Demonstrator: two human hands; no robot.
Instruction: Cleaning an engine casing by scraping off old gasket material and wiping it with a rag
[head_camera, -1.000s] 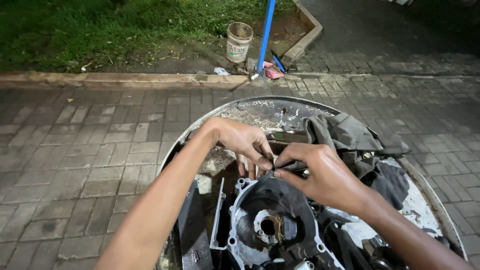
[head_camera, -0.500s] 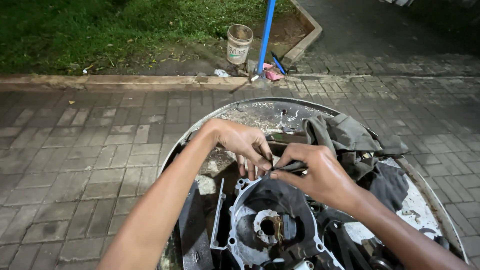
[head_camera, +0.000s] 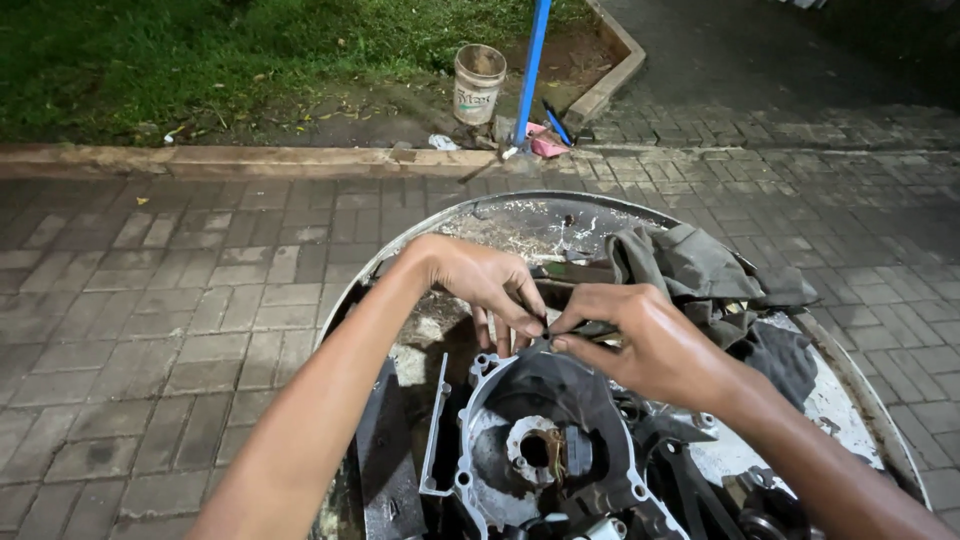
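A grey metal engine casing (head_camera: 540, 450) with a round opening lies in a large, dirty round metal pan (head_camera: 400, 250). My left hand (head_camera: 485, 285) and my right hand (head_camera: 640, 340) meet just above the casing's upper edge. Both pinch a small dark part (head_camera: 560, 335) between their fingertips; the part is mostly hidden, so its shape is unclear. Both forearms reach in from the bottom of the view.
A crumpled grey rag (head_camera: 700, 270) lies in the pan to the right of my hands. More dark engine parts (head_camera: 700, 480) sit lower right. Beyond the brick paving (head_camera: 180, 300) are a kerb, grass, a dirty bucket (head_camera: 478, 82) and a blue pole (head_camera: 530, 70).
My hands stay together over the casing with only small finger movements; the right hand has shifted slightly toward the left hand.
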